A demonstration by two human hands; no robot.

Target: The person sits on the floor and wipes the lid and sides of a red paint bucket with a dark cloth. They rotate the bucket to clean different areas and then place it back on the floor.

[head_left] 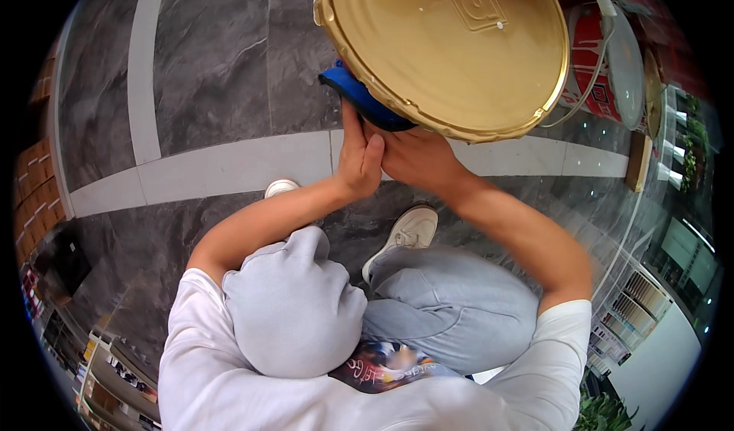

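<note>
A large round gold metal lid (pixel 440 45), with a crimped rim and an embossed square emblem, fills the upper middle. A blue object (pixel 367 102) with a dark edge, perhaps cloth or padding, shows beneath its lower-left rim. My left hand (pixel 358 152) touches the blue object, fingers pointing up and pressed together, its thumb beside my right hand. My right hand (pixel 409 156) is tucked under the lid's rim against the blue object, its fingers hidden, so what it grips is unclear.
Red-and-white pails (pixel 592 72) with a hose stand at right beside a wooden block (pixel 638 163). Stacked cardboard boxes (pixel 34 194) line the left. Grey tile floor with pale strips (pixel 214 167) lies beneath my bent legs and shoes (pixel 405 228). Shelving (pixel 634 309) and plants show at the rim.
</note>
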